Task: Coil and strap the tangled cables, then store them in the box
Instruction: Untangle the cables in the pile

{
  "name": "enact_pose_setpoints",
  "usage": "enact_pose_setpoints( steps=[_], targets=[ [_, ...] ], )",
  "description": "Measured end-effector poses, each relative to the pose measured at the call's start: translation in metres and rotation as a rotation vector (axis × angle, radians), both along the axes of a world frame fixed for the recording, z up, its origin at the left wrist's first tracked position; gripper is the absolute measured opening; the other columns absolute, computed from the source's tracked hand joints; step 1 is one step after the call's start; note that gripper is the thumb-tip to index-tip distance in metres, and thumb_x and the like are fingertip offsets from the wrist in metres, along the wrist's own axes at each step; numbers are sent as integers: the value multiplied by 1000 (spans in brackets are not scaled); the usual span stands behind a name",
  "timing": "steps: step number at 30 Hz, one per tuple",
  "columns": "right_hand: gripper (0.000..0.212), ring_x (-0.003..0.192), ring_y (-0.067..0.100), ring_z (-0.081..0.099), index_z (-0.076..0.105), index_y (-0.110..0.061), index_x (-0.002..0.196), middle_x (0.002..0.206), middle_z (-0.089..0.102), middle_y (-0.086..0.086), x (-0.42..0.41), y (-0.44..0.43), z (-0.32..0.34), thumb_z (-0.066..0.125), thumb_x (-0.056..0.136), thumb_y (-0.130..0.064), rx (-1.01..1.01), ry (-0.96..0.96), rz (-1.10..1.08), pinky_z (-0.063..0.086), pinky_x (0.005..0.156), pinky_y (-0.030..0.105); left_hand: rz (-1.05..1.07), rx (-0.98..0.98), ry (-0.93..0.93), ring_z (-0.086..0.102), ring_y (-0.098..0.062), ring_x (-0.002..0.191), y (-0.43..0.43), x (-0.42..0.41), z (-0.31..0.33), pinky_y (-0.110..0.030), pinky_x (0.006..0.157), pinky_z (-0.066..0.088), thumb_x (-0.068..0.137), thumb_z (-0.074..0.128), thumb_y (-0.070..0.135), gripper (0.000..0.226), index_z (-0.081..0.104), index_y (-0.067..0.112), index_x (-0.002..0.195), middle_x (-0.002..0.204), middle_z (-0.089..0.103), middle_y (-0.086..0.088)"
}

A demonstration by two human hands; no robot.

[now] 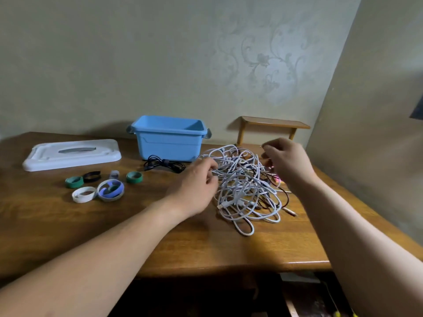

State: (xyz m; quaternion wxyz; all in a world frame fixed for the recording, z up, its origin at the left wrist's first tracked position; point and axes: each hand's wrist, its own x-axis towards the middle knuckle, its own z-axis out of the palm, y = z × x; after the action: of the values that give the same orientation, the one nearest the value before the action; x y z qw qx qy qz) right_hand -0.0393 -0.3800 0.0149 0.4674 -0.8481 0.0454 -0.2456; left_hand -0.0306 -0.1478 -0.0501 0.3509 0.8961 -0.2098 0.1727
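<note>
A tangle of white and dark cables (246, 191) lies on the wooden table (160, 236), right of centre. My left hand (194, 186) is at the pile's left edge, its fingers curled into the white cables. My right hand (286, 161) hovers over the pile's upper right with fingers curled; whether it pinches a thin cable end is unclear. The open blue box (169, 139) stands behind the pile. A coiled black cable (163, 165) lies in front of the box. Several rolled straps (104, 185) in green, black, white and purple lie to the left.
The white box lid (71, 154) lies flat at the far left. A small wooden shelf (272, 128) stands against the wall behind the pile. The wall closes in on the right. The table's front edge runs just below the pile.
</note>
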Motion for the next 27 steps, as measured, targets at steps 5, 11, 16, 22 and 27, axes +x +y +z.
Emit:
enact_pose_setpoints(
  steps=[5, 11, 16, 22, 27],
  targets=[
    [14, 76, 19, 68, 75, -13, 109, 92, 76, 6, -13, -29, -16, 64, 105, -21, 2, 100, -17, 56, 61, 31, -160, 28, 83, 71, -26, 76, -41, -5, 0, -51, 74, 62, 108, 56, 32, 21, 49, 42, 124, 85, 72, -1],
    [21, 90, 11, 69, 74, -25, 111, 98, 74, -6, -27, -14, -31, 70, 100, -43, -250, 52, 162, 59, 78, 34, -44, 300, 76, 61, -24, 95, -39, 0, -24, -41, 81, 53, 100, 68, 38, 17, 54, 29, 100, 106, 53, 6],
    [18, 82, 9, 67, 75, -20, 110, 92, 74, -8, -28, 1, -28, 67, 104, -34, -189, -73, 151, 58, 73, 35, -48, 330, 39, 62, -23, 102, -30, 2, -22, -39, 86, 53, 103, 66, 30, 9, 70, 22, 107, 107, 58, 4],
    [18, 91, 11, 69, 71, -22, 119, 102, 74, -9, -23, 9, -22, 60, 107, -30, -76, -188, 176, 61, 84, 46, 4, -281, 130, 72, -16, 74, 13, 10, 40, -32, 72, 58, 113, 42, 13, 18, 57, 19, 104, 85, 77, -5],
    [43, 118, 3, 66, 58, -23, 145, 132, 71, -7, 5, 56, -13, 61, 106, -42, -146, -177, 376, 54, 106, 35, -88, -696, 185, 66, -26, 58, 54, 12, 81, -35, 60, 60, 106, 37, 0, 17, 50, 10, 104, 70, 73, -9]
  ],
)
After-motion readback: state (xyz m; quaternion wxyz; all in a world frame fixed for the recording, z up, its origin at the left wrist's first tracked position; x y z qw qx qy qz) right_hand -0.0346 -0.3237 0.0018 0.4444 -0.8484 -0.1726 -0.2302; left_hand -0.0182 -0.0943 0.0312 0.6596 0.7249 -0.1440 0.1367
